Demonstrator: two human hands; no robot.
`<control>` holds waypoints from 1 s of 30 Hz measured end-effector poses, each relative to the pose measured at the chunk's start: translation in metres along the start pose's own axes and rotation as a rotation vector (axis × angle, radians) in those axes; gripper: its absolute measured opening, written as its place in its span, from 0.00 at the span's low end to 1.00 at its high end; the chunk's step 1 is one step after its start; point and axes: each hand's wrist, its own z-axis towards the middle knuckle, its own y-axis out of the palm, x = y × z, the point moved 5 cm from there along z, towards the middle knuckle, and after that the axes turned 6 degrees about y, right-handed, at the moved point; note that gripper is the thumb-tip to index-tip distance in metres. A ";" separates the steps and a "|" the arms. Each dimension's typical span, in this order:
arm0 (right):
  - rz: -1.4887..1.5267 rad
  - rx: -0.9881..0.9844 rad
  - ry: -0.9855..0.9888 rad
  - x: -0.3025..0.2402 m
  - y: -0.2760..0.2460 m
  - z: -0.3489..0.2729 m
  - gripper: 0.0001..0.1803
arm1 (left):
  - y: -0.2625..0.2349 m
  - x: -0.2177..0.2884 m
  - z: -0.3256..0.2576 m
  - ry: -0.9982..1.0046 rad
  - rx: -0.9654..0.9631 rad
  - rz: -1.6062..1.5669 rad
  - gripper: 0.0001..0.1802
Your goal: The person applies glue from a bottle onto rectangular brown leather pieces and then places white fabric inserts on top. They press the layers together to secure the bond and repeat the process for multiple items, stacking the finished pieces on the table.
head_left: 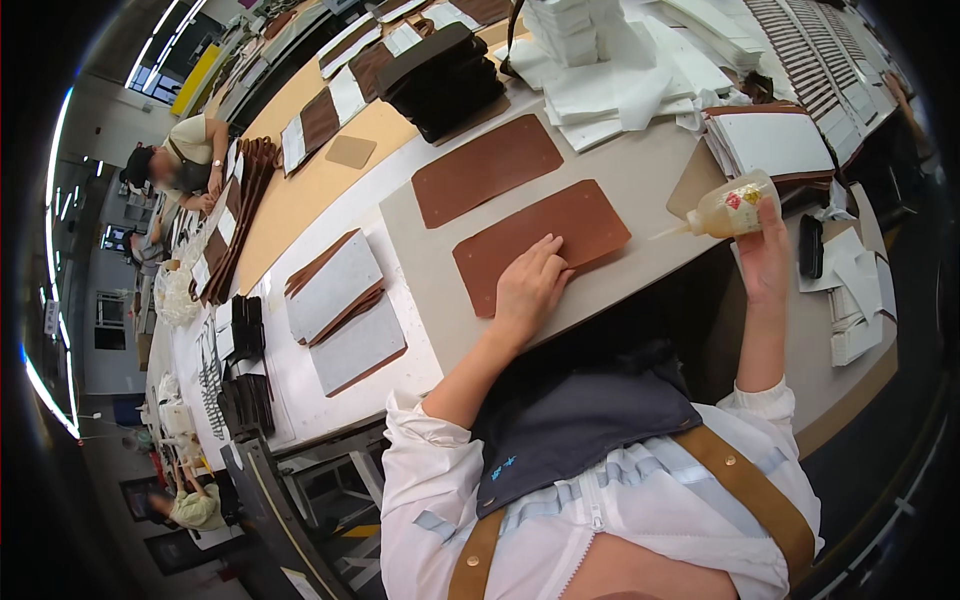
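Observation:
Two reddish-brown leather panels lie on the grey work board (420, 270). My left hand (532, 288) rests with fingers stretched out on the nearer leather panel (590, 225). The farther leather panel (490, 170) lies just beyond it, untouched. In my right hand (766, 262) is a squeeze bottle (730, 208) of pale yellowish liquid, gripped around its body and held up over the board's near right edge. Its thin nozzle points left toward the nearer panel, apart from it.
Brown panels with white backing (335, 285) are stacked at left. A tall dark stack (440, 80) and white sheets (610, 95) stand at the back. More backed pieces (770, 140) and a black case (810, 247) lie at right. A co-worker (190, 155) leans over the far left table.

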 end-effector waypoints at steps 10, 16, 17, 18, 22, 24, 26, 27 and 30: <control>-0.287 -0.016 -0.143 0.023 0.038 0.009 0.37 | 0.027 0.029 -0.024 -0.170 -0.382 0.088 0.45; -0.465 0.037 -0.339 0.044 0.065 0.003 0.32 | 0.028 0.034 -0.026 -0.175 -0.384 0.089 0.44; -0.533 0.056 -0.370 0.048 0.064 0.004 0.32 | 0.027 0.035 -0.026 -0.179 -0.381 0.085 0.44; -0.602 0.075 -0.400 0.050 0.063 0.004 0.32 | 0.026 0.034 -0.026 -0.184 -0.379 0.080 0.43; -0.663 0.105 -0.418 0.055 0.065 0.005 0.32 | 0.000 0.005 -0.034 -0.393 -0.068 -0.346 0.35; -0.685 0.120 -0.439 0.056 0.064 0.005 0.31 | -0.025 -0.012 -0.046 -0.443 0.093 -0.273 0.27; -0.689 0.129 -0.443 0.058 0.064 0.006 0.30 | -0.048 -0.026 -0.069 -0.517 0.171 -0.151 0.22; -0.686 0.135 -0.438 0.059 0.061 0.007 0.29 | -0.060 -0.029 -0.080 -0.549 0.205 -0.078 0.20; -0.679 0.148 -0.439 0.059 0.061 0.006 0.28 | -0.090 -0.028 -0.114 -0.580 0.275 0.200 0.16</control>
